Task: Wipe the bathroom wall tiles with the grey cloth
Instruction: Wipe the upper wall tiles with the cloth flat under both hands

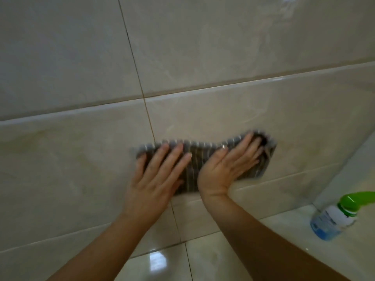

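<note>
A grey ribbed cloth [200, 159] lies spread flat against the beige wall tiles [203, 57], low on the wall. My left hand [156, 179] presses flat on its left half, fingers spread and pointing up. On the right half, my right hand [229, 165] presses flat too, its fingers angled up to the right toward the cloth's far corner. Both hands are blurred. The middle strip and upper edge of the cloth show between and above them.
A spray bottle [334, 218] with a green top and blue liquid stands on the floor at the right, close to the corner of a side wall [349, 171]. Glossy floor tiles [162, 262] lie below the wall.
</note>
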`<state>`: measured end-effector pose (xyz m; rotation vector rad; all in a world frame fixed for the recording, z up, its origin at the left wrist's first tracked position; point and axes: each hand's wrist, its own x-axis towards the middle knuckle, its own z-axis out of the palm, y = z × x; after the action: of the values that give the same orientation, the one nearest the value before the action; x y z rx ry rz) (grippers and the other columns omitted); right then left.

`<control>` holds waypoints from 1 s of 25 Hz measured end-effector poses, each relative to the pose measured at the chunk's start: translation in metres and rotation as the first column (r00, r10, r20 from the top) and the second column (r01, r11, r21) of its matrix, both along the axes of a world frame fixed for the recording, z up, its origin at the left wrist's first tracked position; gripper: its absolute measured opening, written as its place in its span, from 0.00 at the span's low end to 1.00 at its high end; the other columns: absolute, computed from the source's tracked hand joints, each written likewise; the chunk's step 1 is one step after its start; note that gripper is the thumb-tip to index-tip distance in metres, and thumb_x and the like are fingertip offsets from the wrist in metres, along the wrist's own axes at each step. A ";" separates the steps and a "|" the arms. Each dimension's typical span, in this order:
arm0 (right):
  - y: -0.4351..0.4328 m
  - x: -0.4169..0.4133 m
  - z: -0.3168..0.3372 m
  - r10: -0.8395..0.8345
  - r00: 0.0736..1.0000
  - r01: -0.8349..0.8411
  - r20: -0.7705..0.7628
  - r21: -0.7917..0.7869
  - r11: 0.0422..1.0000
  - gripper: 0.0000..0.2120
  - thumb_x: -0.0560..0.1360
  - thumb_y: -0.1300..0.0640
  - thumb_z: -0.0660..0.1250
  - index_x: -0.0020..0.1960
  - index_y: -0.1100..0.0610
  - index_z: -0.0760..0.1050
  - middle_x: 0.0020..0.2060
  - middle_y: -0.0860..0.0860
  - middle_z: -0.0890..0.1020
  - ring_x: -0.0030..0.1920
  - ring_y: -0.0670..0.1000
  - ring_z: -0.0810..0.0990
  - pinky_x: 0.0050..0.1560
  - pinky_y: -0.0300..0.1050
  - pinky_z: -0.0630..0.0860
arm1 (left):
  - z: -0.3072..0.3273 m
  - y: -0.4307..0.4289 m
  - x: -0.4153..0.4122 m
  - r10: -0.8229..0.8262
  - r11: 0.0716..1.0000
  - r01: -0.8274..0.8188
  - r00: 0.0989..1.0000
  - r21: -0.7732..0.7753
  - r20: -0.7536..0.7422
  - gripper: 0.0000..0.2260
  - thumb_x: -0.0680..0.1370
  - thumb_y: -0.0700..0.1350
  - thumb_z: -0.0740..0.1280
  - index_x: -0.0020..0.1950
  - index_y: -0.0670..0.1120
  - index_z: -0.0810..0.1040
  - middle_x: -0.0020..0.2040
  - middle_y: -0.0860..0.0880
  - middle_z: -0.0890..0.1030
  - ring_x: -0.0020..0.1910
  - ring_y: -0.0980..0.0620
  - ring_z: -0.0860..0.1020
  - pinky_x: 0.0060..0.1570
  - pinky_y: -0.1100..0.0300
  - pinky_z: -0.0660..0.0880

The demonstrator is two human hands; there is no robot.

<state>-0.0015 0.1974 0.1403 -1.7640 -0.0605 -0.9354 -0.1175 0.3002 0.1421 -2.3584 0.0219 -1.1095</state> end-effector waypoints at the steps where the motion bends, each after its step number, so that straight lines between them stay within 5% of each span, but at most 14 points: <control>1: 0.003 0.003 0.020 -0.015 0.999 0.014 0.052 0.002 1.000 0.26 0.81 0.50 0.46 0.75 0.61 0.58 0.74 0.64 0.61 0.75 0.66 0.56 0.73 0.68 0.52 | 0.015 0.001 0.004 0.005 1.000 -0.003 0.998 -0.028 0.062 0.30 0.83 0.53 0.59 0.81 0.49 0.52 0.82 0.46 0.48 0.81 0.45 0.45 0.77 0.44 0.41; 7: -0.002 0.013 0.019 -0.004 0.959 0.057 0.283 -0.182 0.982 0.24 0.81 0.51 0.47 0.74 0.58 0.60 0.73 0.60 0.64 0.74 0.66 0.58 0.72 0.70 0.52 | -0.012 0.000 0.007 0.035 0.998 -0.030 0.994 -0.053 0.102 0.31 0.83 0.57 0.58 0.81 0.48 0.51 0.82 0.45 0.45 0.81 0.43 0.45 0.77 0.41 0.41; 12: -0.030 0.025 -0.034 0.076 0.960 0.018 0.270 -0.330 0.944 0.22 0.82 0.48 0.46 0.74 0.51 0.54 0.71 0.56 0.60 0.74 0.63 0.54 0.73 0.68 0.49 | -0.051 -0.019 0.023 0.005 0.999 -0.003 0.999 -0.034 0.046 0.33 0.81 0.55 0.60 0.81 0.47 0.51 0.82 0.43 0.46 0.80 0.42 0.45 0.77 0.40 0.41; 18: -0.090 0.087 -0.032 -0.081 0.996 0.083 0.045 -0.030 0.996 0.26 0.80 0.53 0.47 0.76 0.63 0.57 0.75 0.64 0.59 0.75 0.63 0.55 0.74 0.64 0.52 | -0.052 -0.088 0.081 -0.036 0.998 0.037 0.999 -0.052 0.012 0.36 0.78 0.49 0.66 0.81 0.47 0.51 0.82 0.44 0.43 0.80 0.43 0.43 0.77 0.42 0.39; 23: -0.114 0.102 -0.055 -0.079 0.979 0.103 -0.188 0.119 0.988 0.29 0.80 0.49 0.44 0.77 0.64 0.53 0.76 0.63 0.55 0.77 0.61 0.52 0.77 0.57 0.48 | -0.066 -0.130 0.107 -0.045 0.998 0.040 0.994 -0.048 -0.102 0.30 0.77 0.43 0.54 0.81 0.46 0.53 0.82 0.44 0.42 0.80 0.44 0.40 0.76 0.43 0.35; 25: -0.112 0.095 -0.055 -0.066 0.962 0.118 -0.266 0.188 0.975 0.31 0.79 0.46 0.42 0.77 0.62 0.52 0.77 0.62 0.54 0.77 0.60 0.51 0.77 0.46 0.43 | -0.065 -0.131 0.103 -0.065 0.996 0.055 0.986 -0.063 -0.156 0.31 0.76 0.43 0.54 0.80 0.45 0.54 0.82 0.45 0.41 0.80 0.45 0.41 0.76 0.44 0.35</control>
<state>0.0938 0.0853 0.0854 -1.6948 0.2791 -0.7414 -0.0148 0.1688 0.0769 -2.5082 0.1193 -0.9595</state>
